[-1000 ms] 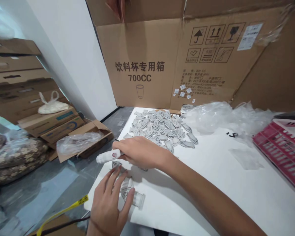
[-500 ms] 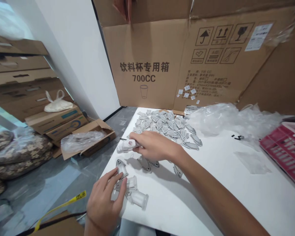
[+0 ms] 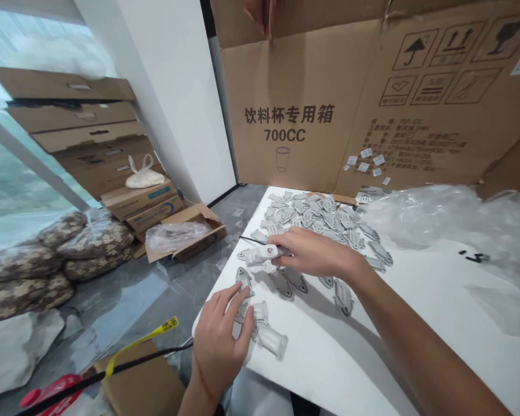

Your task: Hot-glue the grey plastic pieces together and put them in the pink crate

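My right hand reaches across the white table and grips a white plastic piece with a round hole and a tapered end. It is held above the tabletop near the left edge; what its grip hides I cannot make out. My left hand has its fingers spread at the table's left edge. Its fingertips touch or hover over a pointed grey plastic part and another part beside it. A clear-and-grey part lies right of the thumb. Beyond my right hand is a spread of many similar grey parts.
A large cardboard sheet stands behind the white table. Crumpled clear plastic and small black bits lie at right. Left of the table are an open carton, stacked boxes, patterned bundles and a yellow strap.
The view has swung left, so everything sits further right in the picture. Both hands keep nearly the same pose over the table, the right still gripping the white piece.
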A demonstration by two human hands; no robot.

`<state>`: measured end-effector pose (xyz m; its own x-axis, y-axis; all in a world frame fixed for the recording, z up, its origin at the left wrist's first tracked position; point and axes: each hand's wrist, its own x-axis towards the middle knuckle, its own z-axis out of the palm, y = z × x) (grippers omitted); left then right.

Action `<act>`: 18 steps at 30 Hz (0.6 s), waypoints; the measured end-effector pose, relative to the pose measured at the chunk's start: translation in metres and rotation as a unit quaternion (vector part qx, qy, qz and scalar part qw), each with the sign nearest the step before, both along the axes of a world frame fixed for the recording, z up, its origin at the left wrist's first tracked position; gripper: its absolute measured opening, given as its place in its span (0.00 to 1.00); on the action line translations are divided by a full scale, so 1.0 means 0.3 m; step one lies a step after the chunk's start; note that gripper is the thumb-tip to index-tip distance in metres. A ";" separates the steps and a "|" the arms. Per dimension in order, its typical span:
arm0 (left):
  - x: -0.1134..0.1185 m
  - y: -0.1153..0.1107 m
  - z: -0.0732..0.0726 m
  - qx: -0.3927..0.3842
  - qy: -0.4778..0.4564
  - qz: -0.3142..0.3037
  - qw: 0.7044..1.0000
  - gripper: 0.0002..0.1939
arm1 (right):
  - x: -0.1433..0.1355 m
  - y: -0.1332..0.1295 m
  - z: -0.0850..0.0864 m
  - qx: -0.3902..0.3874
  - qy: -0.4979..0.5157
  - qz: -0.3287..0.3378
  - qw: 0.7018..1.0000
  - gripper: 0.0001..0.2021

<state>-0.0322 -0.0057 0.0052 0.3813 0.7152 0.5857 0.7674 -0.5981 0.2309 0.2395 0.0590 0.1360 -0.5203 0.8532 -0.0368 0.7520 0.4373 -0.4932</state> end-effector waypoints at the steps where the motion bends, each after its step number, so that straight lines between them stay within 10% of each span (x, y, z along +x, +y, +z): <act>1: -0.001 0.001 -0.002 -0.001 0.003 -0.001 1.000 0.15 | -0.001 0.001 -0.003 -0.002 -0.001 0.004 1.000 0.07; 18: -0.014 0.047 -0.005 0.040 -0.003 -0.092 0.995 0.19 | -0.028 0.020 -0.010 0.005 -0.027 0.019 0.999 0.03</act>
